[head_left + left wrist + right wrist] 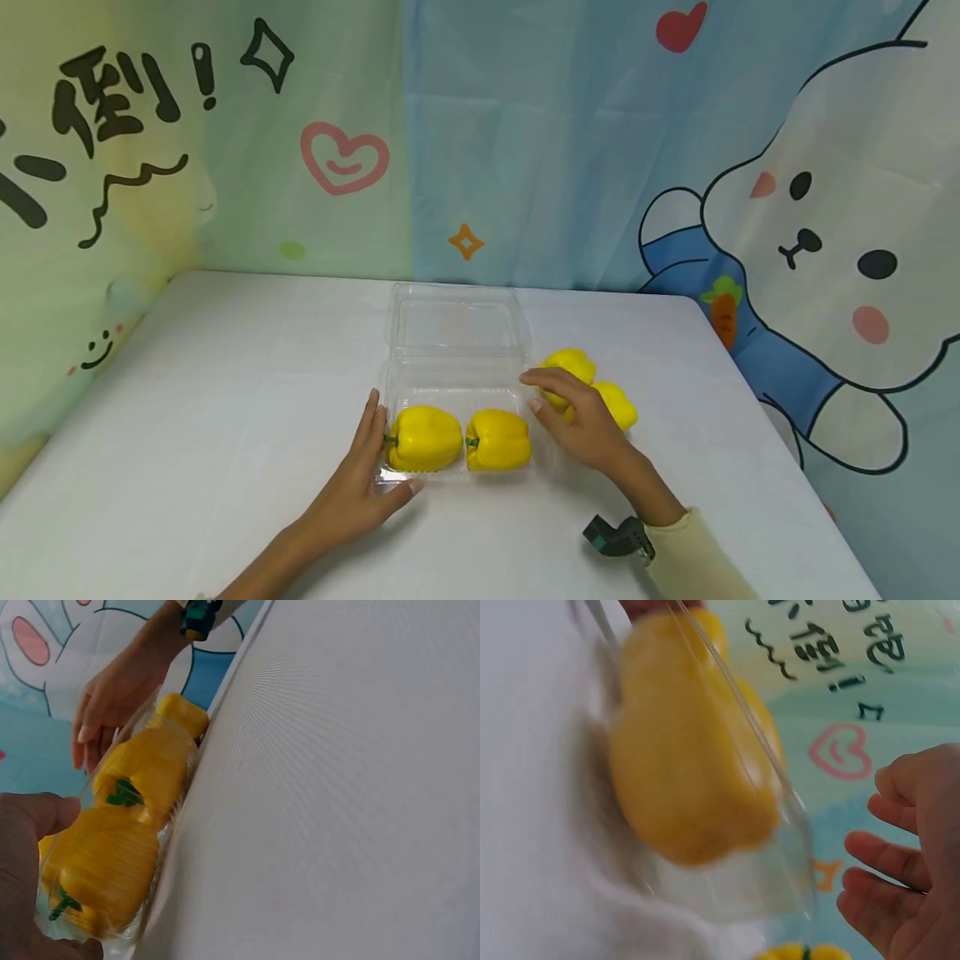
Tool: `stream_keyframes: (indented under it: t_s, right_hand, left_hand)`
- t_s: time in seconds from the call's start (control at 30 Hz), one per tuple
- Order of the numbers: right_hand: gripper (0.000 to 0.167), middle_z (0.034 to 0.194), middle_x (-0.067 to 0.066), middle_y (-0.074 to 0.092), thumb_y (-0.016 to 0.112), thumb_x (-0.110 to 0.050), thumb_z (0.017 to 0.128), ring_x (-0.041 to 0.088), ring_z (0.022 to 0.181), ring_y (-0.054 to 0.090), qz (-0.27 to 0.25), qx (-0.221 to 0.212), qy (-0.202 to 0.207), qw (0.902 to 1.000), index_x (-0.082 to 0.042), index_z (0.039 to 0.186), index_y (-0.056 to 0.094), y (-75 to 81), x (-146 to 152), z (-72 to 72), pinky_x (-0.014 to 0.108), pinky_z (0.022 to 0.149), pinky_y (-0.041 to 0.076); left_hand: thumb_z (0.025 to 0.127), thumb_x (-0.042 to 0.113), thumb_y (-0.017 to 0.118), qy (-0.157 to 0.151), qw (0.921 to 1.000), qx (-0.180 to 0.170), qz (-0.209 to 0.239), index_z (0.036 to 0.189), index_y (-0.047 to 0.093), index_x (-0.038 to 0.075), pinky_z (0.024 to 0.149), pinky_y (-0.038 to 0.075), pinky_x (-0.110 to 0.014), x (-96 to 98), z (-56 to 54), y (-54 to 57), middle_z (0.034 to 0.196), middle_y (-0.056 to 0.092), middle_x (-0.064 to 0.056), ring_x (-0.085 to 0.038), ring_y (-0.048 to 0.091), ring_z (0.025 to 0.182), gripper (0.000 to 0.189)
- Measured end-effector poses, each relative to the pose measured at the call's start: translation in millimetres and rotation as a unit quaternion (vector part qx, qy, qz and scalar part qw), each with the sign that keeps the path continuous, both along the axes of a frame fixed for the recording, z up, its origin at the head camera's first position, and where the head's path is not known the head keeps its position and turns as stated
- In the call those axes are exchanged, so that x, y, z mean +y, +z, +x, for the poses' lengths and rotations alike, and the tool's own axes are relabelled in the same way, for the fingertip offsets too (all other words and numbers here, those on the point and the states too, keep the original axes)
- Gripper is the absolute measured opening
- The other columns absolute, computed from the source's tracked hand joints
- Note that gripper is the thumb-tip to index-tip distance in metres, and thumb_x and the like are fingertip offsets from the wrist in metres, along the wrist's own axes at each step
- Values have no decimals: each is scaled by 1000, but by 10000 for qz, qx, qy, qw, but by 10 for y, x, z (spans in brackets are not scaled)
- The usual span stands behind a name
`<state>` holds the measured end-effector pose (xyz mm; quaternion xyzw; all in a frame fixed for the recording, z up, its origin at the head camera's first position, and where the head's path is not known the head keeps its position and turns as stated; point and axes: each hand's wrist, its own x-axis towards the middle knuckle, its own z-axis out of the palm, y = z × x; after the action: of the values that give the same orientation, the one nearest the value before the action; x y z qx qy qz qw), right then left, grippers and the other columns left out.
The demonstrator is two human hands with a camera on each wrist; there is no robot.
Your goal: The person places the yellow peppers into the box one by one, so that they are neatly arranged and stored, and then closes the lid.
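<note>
A clear plastic clamshell box lies with its lid folded back. Two yellow bell peppers, a left one and a right one, lie side by side along its front, stems to the left. My left hand rests at the box's front left corner, straight fingers along the left wall and thumb at the front edge. Beyond the right wall, my right hand hovers with loosely bent fingers and nothing in them. Under and behind it, more yellow peppers are on the table, partly hidden by that hand.
The white table carries the box and peppers. A printed curtain hangs behind the table's far edge. On the right wrist sits a dark strapped device.
</note>
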<state>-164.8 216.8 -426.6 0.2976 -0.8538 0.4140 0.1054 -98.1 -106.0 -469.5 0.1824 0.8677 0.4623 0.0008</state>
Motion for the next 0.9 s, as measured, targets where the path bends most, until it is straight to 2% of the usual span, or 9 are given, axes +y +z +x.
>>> stream_keyframes:
  t_s: [0.07, 0.13, 0.23, 0.3, 0.43, 0.67, 0.9]
  right_hand:
    - [33, 127, 7, 61, 67, -2, 90, 26, 122, 52, 60, 323, -207, 9992, -6, 123, 64, 2, 92, -58, 44, 103, 41]
    - [35, 129, 9, 59, 69, -2, 89, 28, 126, 48, 210, 416, -467, 9978, -6, 123, 64, 12, 183, -110, 48, 105, 37]
    - [36, 133, 11, 56, 69, -3, 89, 31, 131, 44, 399, 293, -734, 9961, -4, 125, 62, 26, 307, -169, 53, 106, 35]
    - [37, 137, 11, 53, 68, -6, 91, 30, 133, 42, 548, 64, -909, 9943, -5, 128, 60, 42, 377, -195, 53, 106, 34]
    - [40, 142, 10, 49, 66, -9, 93, 31, 134, 40, 658, -232, -1085, 9916, -6, 132, 57, 53, 510, -248, 55, 107, 32]
    - [46, 151, 11, 38, 62, -11, 96, 34, 138, 33, 684, -729, -1046, 9895, -9, 140, 49, -12, 693, -344, 58, 104, 35]
    - [55, 158, 10, 24, 58, -19, 99, 34, 143, 24, 718, -1257, -957, 9848, -11, 150, 38, -83, 735, -402, 57, 106, 31]
  left_hand:
    - [85, 40, 75, -6, 10000, 8, -5, 153, 6, -4, 112, 19, -52, 5, -2, 5, 162, -15, -1, -27, 13, 145, 106]
    - [85, 40, 75, -6, 10000, -1, 3, 153, 6, -4, 112, 19, -52, 7, -4, 9, 162, -15, -2, -27, 13, 145, 106]
    - [84, 40, 75, 11, 10000, 11, -4, 153, 7, -5, 112, 19, -52, 5, -2, 8, 162, -13, -4, -27, 13, 145, 106]
    - [85, 41, 75, 21, 10000, 13, -5, 153, 7, -5, 112, 19, -53, 4, -1, 4, 162, -13, -5, -27, 13, 145, 107]
    - [85, 41, 74, 17, 10000, 68, -7, 153, 7, -5, 111, 19, -54, 11, 1, 6, 162, -12, -7, -29, 14, 145, 107]
    - [85, 42, 74, 40, 9999, 128, -62, 152, 8, -7, 110, 19, -56, 14, -2, 14, 162, -11, -8, -31, 14, 145, 106]
    - [84, 40, 75, 62, 10000, 61, -35, 152, 8, -7, 110, 19, -56, 12, -2, 10, 162, -11, -7, -31, 12, 145, 106]
